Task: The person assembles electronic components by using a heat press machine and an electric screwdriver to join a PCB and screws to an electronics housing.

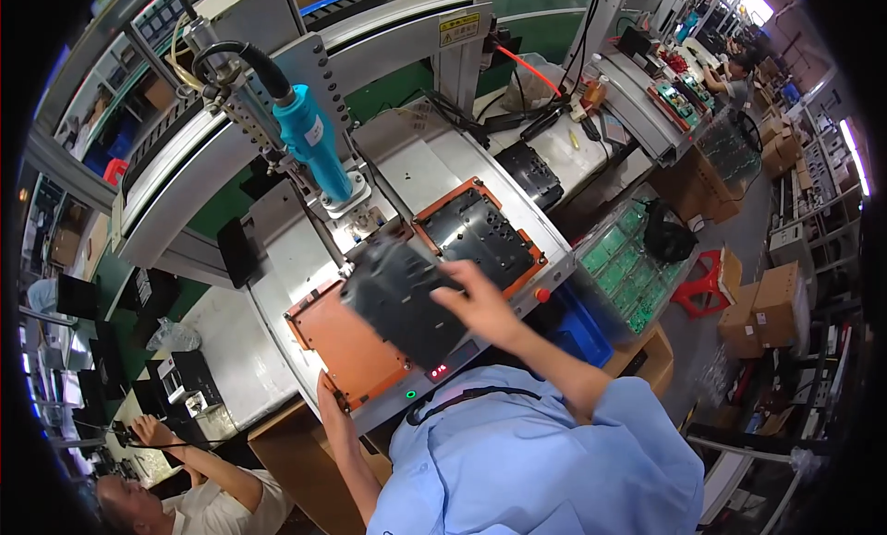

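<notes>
A black moulded plastic panel (397, 299), slightly blurred, is gripped at its right edge by my right hand (480, 306), fingers closed on it. The panel is tilted over the right part of an orange fixture plate (344, 343). At that plate's near left corner is my left hand (330, 395); its fingers are mostly hidden, so I cannot tell their shape. A second black panel (480, 237) lies in another orange fixture (476, 186) to the right. Behind the held panel stands a blue cylindrical screwdriving unit (314, 142) on the machine.
A red button (542, 295) and a lit display (438, 370) sit on the machine's front. Another black panel (528, 175) lies farther right, near a clear bin of green parts (614, 267). At the lower left, a co-worker's hand (152, 431) is raised.
</notes>
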A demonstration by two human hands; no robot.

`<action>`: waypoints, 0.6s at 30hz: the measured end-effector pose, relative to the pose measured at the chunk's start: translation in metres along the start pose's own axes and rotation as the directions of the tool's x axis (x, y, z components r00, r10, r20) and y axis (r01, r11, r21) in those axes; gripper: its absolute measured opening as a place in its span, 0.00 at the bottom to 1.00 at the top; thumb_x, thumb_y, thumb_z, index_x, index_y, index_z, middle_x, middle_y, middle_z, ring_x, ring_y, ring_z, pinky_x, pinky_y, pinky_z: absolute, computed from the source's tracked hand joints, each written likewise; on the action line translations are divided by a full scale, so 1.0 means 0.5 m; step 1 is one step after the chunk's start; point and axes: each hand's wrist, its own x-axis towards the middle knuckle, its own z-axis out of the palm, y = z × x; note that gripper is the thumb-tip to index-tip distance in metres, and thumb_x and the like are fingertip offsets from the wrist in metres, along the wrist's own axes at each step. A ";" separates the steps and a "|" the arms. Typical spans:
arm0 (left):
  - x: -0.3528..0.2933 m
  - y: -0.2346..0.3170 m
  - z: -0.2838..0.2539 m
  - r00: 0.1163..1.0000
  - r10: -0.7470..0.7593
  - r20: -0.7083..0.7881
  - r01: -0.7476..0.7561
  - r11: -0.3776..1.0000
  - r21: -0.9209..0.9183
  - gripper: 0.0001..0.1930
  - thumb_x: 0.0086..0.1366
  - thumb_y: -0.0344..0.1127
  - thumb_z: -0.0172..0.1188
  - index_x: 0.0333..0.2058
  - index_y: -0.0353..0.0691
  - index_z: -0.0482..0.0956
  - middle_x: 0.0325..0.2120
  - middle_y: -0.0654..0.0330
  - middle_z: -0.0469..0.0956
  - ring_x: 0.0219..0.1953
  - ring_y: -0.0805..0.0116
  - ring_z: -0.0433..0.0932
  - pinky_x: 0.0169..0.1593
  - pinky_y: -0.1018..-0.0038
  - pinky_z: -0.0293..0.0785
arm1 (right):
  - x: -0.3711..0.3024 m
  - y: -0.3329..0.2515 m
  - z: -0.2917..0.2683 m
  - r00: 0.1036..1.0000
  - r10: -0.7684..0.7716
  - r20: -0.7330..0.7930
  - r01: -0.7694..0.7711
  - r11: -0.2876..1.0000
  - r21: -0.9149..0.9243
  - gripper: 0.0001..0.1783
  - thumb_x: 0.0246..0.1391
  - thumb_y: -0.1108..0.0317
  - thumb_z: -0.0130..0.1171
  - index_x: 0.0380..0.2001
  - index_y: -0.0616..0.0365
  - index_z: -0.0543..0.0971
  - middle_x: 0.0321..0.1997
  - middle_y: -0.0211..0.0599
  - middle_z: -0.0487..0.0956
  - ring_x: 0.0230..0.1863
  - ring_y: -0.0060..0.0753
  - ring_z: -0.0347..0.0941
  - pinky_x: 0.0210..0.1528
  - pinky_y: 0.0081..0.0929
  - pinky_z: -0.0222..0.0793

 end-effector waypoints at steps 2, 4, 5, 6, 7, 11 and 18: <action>0.002 -0.005 0.002 0.999 0.052 0.012 -0.053 0.989 0.140 0.27 0.74 0.49 0.35 0.62 0.35 0.60 0.55 0.57 0.67 0.56 0.69 0.67 0.58 0.72 0.61 | 0.008 0.010 -0.083 0.991 -0.049 -0.121 0.045 0.998 -0.033 0.24 0.57 0.66 0.58 0.54 0.60 0.66 0.49 0.41 0.75 0.51 0.27 0.70 0.54 0.27 0.65; -0.002 -0.001 0.015 0.998 0.068 0.005 -0.069 0.991 0.115 0.27 0.74 0.49 0.36 0.62 0.34 0.60 0.56 0.56 0.66 0.58 0.68 0.65 0.59 0.72 0.60 | 0.026 0.051 -0.160 0.986 0.015 -0.168 0.010 0.988 0.152 0.24 0.57 0.66 0.58 0.54 0.62 0.66 0.48 0.40 0.74 0.50 0.27 0.69 0.53 0.24 0.65; -0.003 0.000 0.020 0.997 0.082 -0.011 -0.081 0.993 0.091 0.27 0.74 0.49 0.37 0.62 0.34 0.60 0.57 0.55 0.65 0.60 0.66 0.63 0.61 0.71 0.58 | 0.036 0.065 -0.185 0.978 0.005 -0.208 0.025 0.990 0.142 0.23 0.58 0.66 0.58 0.54 0.62 0.66 0.48 0.39 0.74 0.50 0.27 0.69 0.53 0.24 0.65; -0.002 -0.002 0.019 0.996 0.088 0.002 -0.087 0.992 0.093 0.27 0.74 0.49 0.37 0.62 0.34 0.60 0.57 0.55 0.65 0.60 0.66 0.63 0.61 0.71 0.58 | 0.047 0.083 -0.202 0.969 -0.006 -0.249 0.039 0.991 0.131 0.23 0.58 0.66 0.58 0.54 0.62 0.66 0.48 0.38 0.74 0.51 0.26 0.68 0.53 0.25 0.64; 0.000 -0.005 0.016 0.996 0.085 -0.020 -0.083 0.991 0.108 0.28 0.73 0.49 0.38 0.62 0.34 0.60 0.57 0.56 0.65 0.60 0.66 0.64 0.61 0.71 0.58 | 0.053 0.093 -0.211 0.965 -0.013 -0.262 0.049 0.990 0.132 0.23 0.58 0.66 0.58 0.54 0.62 0.66 0.48 0.38 0.74 0.51 0.26 0.68 0.53 0.25 0.64; -0.003 -0.007 0.016 0.996 0.070 -0.053 -0.064 0.992 0.110 0.27 0.73 0.49 0.40 0.62 0.35 0.60 0.57 0.57 0.65 0.60 0.66 0.63 0.61 0.71 0.58 | 0.072 0.121 -0.234 0.937 -0.222 -0.269 0.053 0.854 -0.518 0.24 0.52 0.61 0.61 0.50 0.61 0.71 0.46 0.45 0.74 0.51 0.43 0.67 0.56 0.34 0.62; -0.006 -0.016 0.008 0.996 0.064 -0.065 -0.055 0.989 0.141 0.27 0.72 0.50 0.42 0.61 0.35 0.61 0.56 0.57 0.65 0.58 0.67 0.64 0.60 0.72 0.59 | 0.075 0.107 -0.225 0.966 -0.188 -0.177 0.007 0.707 -0.708 0.41 0.50 0.50 0.60 0.58 0.68 0.61 0.52 0.55 0.70 0.58 0.53 0.62 0.60 0.42 0.53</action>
